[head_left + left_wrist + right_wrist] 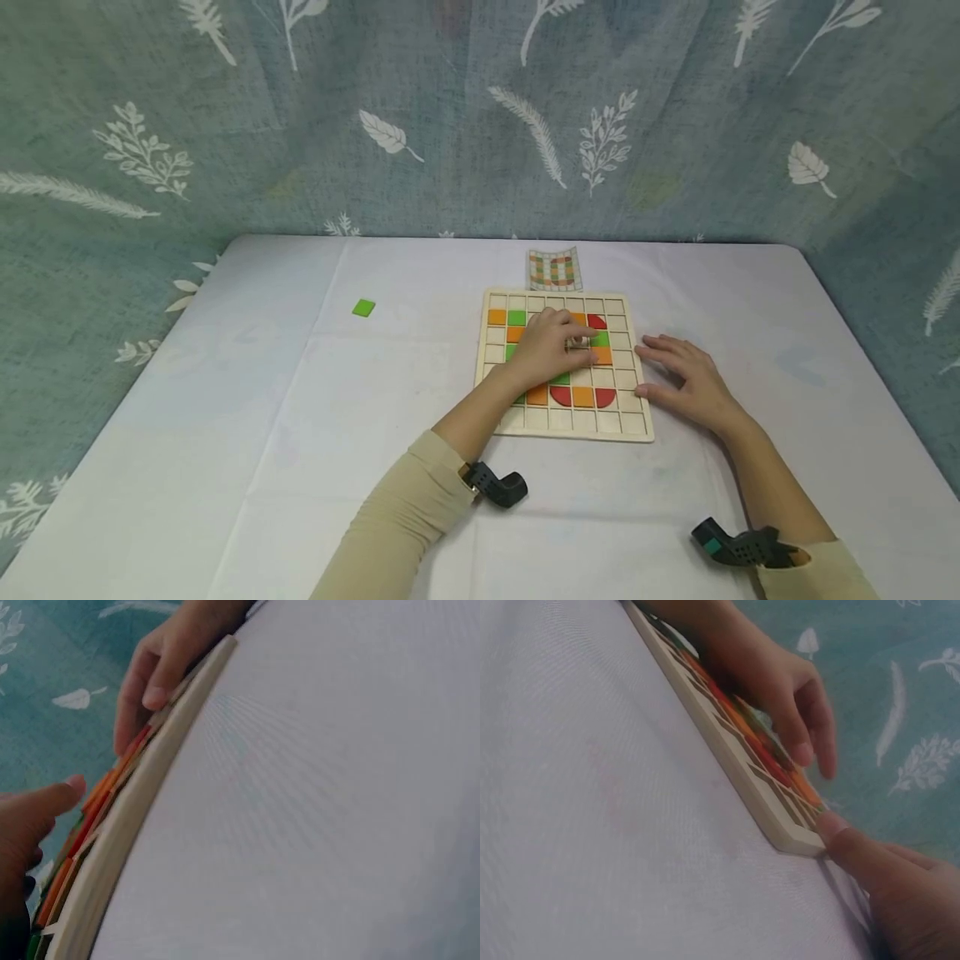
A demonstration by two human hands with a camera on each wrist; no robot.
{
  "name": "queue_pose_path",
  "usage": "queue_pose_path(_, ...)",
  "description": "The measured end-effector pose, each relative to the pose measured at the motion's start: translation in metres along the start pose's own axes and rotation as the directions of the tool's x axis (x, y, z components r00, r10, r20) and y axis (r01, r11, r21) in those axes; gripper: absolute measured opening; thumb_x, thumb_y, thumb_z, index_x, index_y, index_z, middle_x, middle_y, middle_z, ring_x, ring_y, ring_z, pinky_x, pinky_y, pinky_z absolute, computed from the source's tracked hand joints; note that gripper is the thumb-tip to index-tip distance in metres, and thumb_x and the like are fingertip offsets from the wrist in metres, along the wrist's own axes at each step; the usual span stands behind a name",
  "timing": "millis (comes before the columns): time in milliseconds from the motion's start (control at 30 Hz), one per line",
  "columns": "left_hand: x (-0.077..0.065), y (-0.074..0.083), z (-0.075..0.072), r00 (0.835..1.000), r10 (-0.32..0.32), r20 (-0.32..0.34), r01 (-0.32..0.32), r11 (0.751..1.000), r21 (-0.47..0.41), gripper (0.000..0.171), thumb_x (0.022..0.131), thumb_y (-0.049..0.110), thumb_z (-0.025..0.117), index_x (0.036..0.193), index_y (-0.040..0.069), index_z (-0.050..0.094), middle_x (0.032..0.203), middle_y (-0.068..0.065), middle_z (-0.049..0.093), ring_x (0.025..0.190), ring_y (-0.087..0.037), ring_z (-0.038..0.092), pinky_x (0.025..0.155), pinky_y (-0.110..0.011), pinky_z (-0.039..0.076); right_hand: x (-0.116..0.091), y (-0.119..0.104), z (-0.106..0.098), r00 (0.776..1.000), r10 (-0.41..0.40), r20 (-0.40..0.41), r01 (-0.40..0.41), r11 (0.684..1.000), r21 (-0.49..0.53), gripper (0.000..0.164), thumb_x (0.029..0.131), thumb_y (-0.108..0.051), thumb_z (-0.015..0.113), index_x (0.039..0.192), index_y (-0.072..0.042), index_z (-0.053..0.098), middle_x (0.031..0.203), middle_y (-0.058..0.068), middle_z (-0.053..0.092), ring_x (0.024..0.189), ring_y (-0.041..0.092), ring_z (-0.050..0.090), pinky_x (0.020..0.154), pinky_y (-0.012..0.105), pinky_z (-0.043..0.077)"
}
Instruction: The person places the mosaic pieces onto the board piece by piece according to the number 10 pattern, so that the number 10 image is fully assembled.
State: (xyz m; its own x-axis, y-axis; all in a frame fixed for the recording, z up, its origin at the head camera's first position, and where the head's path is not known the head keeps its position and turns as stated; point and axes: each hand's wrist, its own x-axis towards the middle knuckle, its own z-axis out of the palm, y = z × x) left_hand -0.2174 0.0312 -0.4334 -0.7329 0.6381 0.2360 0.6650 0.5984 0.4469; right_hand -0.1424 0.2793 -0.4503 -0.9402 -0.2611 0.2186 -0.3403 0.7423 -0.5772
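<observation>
A light wooden grid board (573, 423) lies on the table, with orange, green and red tiles in some of its cells. My left hand (547, 346) reaches over the board's middle, thumb and index finger spread apart near an orange tile (602, 356) and a green tile (600, 339) on the right side. Nothing shows between those fingers; the palm hides several cells. At the board's right edge, my right hand (690, 379) rests with thumb and fingertips against the rim. In the right wrist view, the right thumb (832, 825) lies at the board's corner.
A small patterned card (554, 270) lies just behind the board. One loose green tile (363, 308) sits apart on the white tablecloth (360, 400), left of the board. A blue-green leaf-print cloth (450, 150) hangs behind the table.
</observation>
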Motion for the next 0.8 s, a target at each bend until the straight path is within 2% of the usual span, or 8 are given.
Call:
queue_pose_path(100,0.001,0.000,0.001,0.999,0.019,0.031,-0.020,0.999,0.038,0.034,0.085,0.046,0.066,0.113,0.027,0.071,0.093,0.006,0.057,0.086,-0.011,0.043,0.078,-0.027,0.033,0.000,0.000,0.001,1.000,0.005,0.007,-0.005,1.000,-0.005,0.060,0.077,-0.033,0.076,0.129,-0.010,0.059,0.140,0.017,0.047,0.134,0.040,0.031,0.104,0.062,0.016)
queue_pose_path(200,0.001,0.001,0.002,0.998,0.032,0.054,-0.035,0.998,0.054,0.030,0.084,0.046,0.067,0.108,0.028,0.073,0.094,0.007,0.058,0.087,-0.011,0.043,0.079,-0.027,0.033,-0.001,-0.001,0.000,1.000,0.013,0.008,-0.013,1.000,-0.010,0.060,0.077,-0.034,0.076,0.129,-0.011,0.058,0.140,0.016,0.047,0.134,0.039,0.030,0.105,0.062,0.016)
queue_pose_path(367,0.001,0.001,0.000,0.999,0.017,0.050,-0.018,1.000,0.013,0.027,0.083,0.044,0.069,0.104,0.028,0.074,0.093,0.008,0.058,0.086,-0.011,0.043,0.077,-0.026,0.032,-0.002,-0.003,0.000,1.000,0.017,0.004,-0.017,1.000,-0.015,0.060,0.077,-0.034,0.076,0.129,-0.010,0.058,0.140,0.017,0.047,0.134,0.039,0.031,0.105,0.061,0.016)
queue_pose_path(500,0.000,-0.003,-0.005,0.999,-0.025,0.037,0.029,0.994,-0.107,0.028,0.081,0.042,0.072,0.104,0.024,0.074,0.095,0.006,0.059,0.086,-0.011,0.043,0.079,-0.027,0.033,0.000,-0.002,0.001,1.000,0.009,0.003,-0.009,1.000,-0.012,0.060,0.076,-0.032,0.077,0.128,-0.010,0.059,0.139,0.017,0.047,0.134,0.040,0.031,0.105,0.061,0.016)
queue_pose_path(633,-0.003,-0.008,-0.014,0.996,-0.085,0.031,0.091,0.962,-0.256,0.030,0.081,0.038,0.074,0.105,0.021,0.074,0.100,0.004,0.058,0.092,-0.013,0.044,0.084,-0.030,0.036,0.001,-0.003,0.001,1.000,0.002,0.003,-0.002,1.000,-0.012,0.060,0.076,-0.032,0.077,0.128,-0.009,0.059,0.140,0.017,0.047,0.134,0.040,0.031,0.105,0.061,0.017)
queue_pose_path(800,-0.011,-0.018,-0.024,0.990,-0.133,0.055,0.144,0.930,-0.338,0.031,0.081,0.038,0.074,0.106,0.020,0.074,0.101,0.004,0.058,0.099,-0.015,0.043,0.084,-0.033,0.038,-0.001,-0.005,0.000,1.000,0.015,0.000,-0.015,1.000,-0.010,0.060,0.076,-0.032,0.077,0.128,-0.008,0.059,0.139,0.017,0.047,0.134,0.040,0.030,0.105,0.061,0.017)
